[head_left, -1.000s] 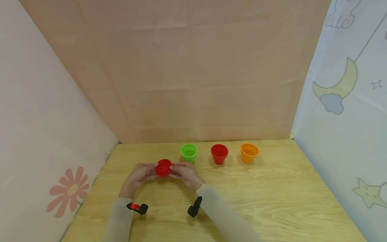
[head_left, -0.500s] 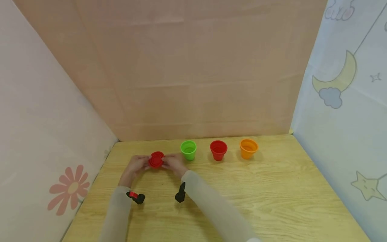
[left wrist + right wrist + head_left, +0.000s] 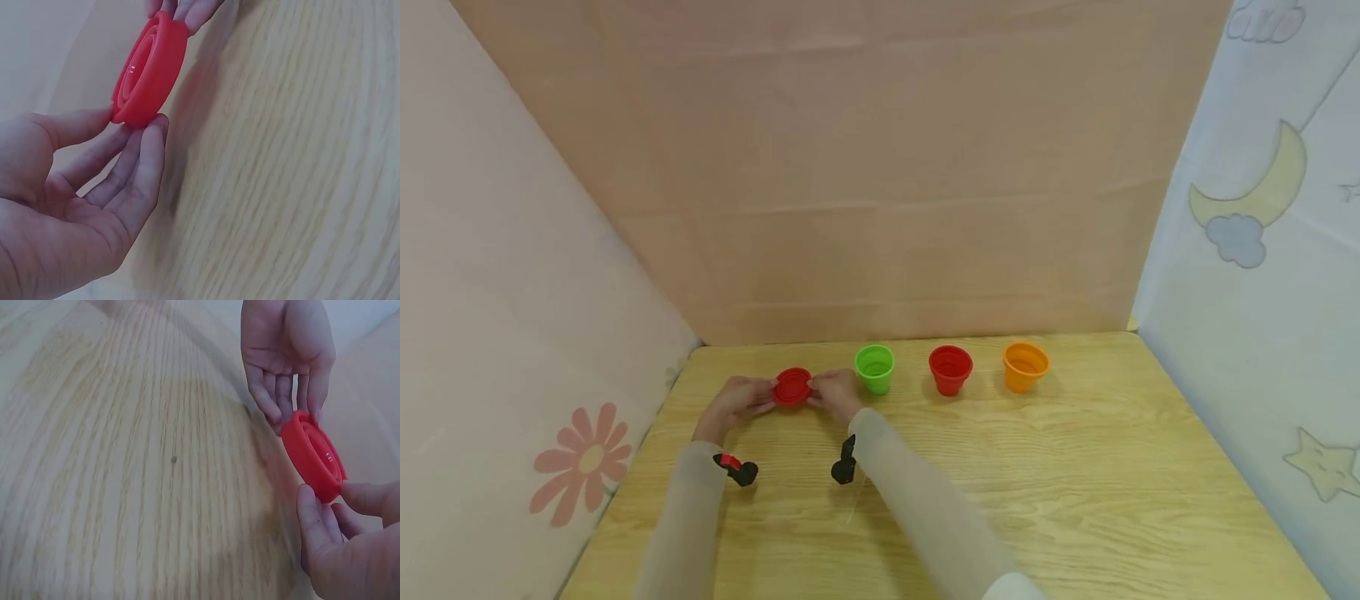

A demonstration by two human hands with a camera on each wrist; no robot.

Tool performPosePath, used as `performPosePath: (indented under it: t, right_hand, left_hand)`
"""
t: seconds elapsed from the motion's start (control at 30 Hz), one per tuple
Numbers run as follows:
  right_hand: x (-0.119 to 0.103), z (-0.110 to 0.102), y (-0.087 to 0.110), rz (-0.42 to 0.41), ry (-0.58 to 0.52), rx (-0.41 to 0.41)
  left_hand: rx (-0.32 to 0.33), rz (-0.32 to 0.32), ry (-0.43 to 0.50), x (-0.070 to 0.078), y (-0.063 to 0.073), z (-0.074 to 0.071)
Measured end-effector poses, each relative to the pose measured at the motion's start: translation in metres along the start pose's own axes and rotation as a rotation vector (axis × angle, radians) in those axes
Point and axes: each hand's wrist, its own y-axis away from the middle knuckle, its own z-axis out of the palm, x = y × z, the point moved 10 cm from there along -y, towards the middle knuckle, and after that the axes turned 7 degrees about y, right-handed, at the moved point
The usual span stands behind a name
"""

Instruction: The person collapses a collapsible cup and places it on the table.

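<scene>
A red collapsible cup (image 3: 792, 387), folded flat into a ringed disc, is held between both hands a little above the table. The left hand (image 3: 743, 398) pinches its left rim; in the left wrist view that thumb lies on the top edge with the fingers (image 3: 150, 150) underneath. On the opposite rim the right hand (image 3: 837, 392) has the same kind of grip, thumb on top and fingers (image 3: 312, 519) below. To the right of the right hand stands a green cup (image 3: 875, 369), unfolded and upright, very close to the knuckles.
Farther right along the back of the wooden table (image 3: 1075, 475) stand an unfolded red cup (image 3: 951, 371) and an orange cup (image 3: 1026, 367), spaced apart. A beige cloth wall (image 3: 880, 183) rises behind them, and patterned side walls flank the table.
Both hands have carried the folded red cup toward the back of the table and slightly left. It now appears flatter to the head view. The three standing cups have stayed in place.
</scene>
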Motion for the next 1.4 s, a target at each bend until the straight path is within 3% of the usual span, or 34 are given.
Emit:
performPosePath:
  t: [0.33,0.5,0.8,0.9,1.13,1.4]
  right_hand:
    - [-0.001,0.003,-0.003,-0.039,0.076,0.001]
    - [0.0,0.003,-0.005,-0.055,0.177,0.005]
    - [0.0,-0.001,-0.013,-0.111,0.34,0.05]
    - [-0.003,-0.004,-0.015,-0.127,0.373,0.072]
    - [-0.005,-0.007,-0.015,-0.126,0.443,0.089]
    - [-0.004,-0.01,-0.016,-0.116,0.571,0.103]
  left_hand:
    - [0.036,-0.021,-0.029,-0.004,0.0,-0.007]
    - [0.027,-0.026,-0.086,-0.004,-0.002,-0.007]
    - [0.035,0.027,-0.12,0.006,-0.003,0.0]
    - [0.065,0.055,-0.141,0.01,-0.004,0.002]
    - [0.175,0.089,-0.31,0.011,-0.011,-0.002]
    - [0.212,0.094,-0.25,0.007,-0.011,-0.005]
